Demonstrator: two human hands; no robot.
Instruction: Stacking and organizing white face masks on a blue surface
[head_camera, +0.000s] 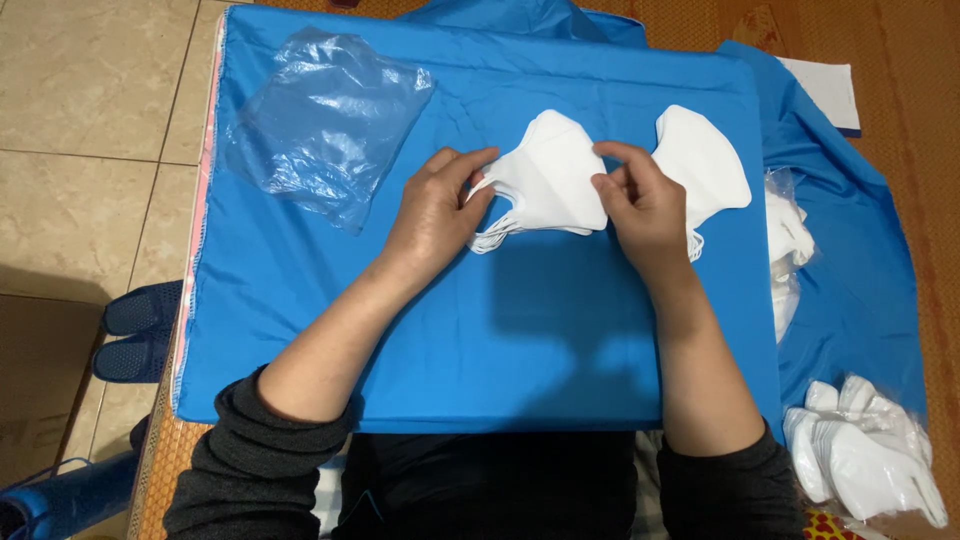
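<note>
Hands on a stack of white face masks over a blue board.

Both hands pinch the stack of masks (548, 180), which lies near the middle of the blue cloth-covered board (480, 340) on the person's lap: the left hand (435, 215) has its grip closed on the stack's left corner, where the thin ear loops hang out, and the right hand (645, 205) has its grip closed on the right edge, thumb on top. A second white mask (705, 160) lies just beside the right hand, partly behind it. An empty clear plastic bag (325, 120) rests on the board's upper left, well apart from the hands. Off the board's right edge sit a bag of masks (790, 250) and another pack of white masks (870, 460) near the right sleeve.
</note>
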